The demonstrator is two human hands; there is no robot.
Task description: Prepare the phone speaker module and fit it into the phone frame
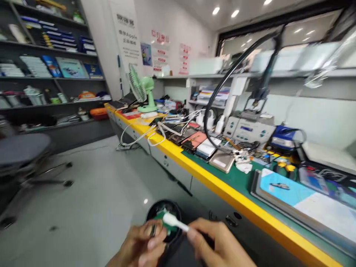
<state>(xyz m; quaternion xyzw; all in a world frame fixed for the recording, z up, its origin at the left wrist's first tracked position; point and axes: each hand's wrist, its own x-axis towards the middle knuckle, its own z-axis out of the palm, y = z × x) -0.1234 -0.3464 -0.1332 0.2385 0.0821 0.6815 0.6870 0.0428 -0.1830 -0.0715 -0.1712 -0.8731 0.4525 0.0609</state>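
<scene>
Low in the frame, my left hand [148,239] pinches a small part [152,230] with a dark face and a shiny metal edge; its kind does not show. Between the thumb and fingers of my right hand [215,241] is a white swab [174,221] with a thick, rounded head. The swab's head points left, just above and beside the left fingertips, and appears apart from the small part. Directly behind both hands stands a round black bin [150,212] with green and white scraps inside, partly covered by the hands.
Right of my hands runs a long yellow-edged workbench [205,178] bearing phones [222,161], cables, a grey soldering station [249,129] and a blue-topped pad [289,187]. A green fan [147,92] stands farther along. At left are an office chair [25,148] and shelves [50,79].
</scene>
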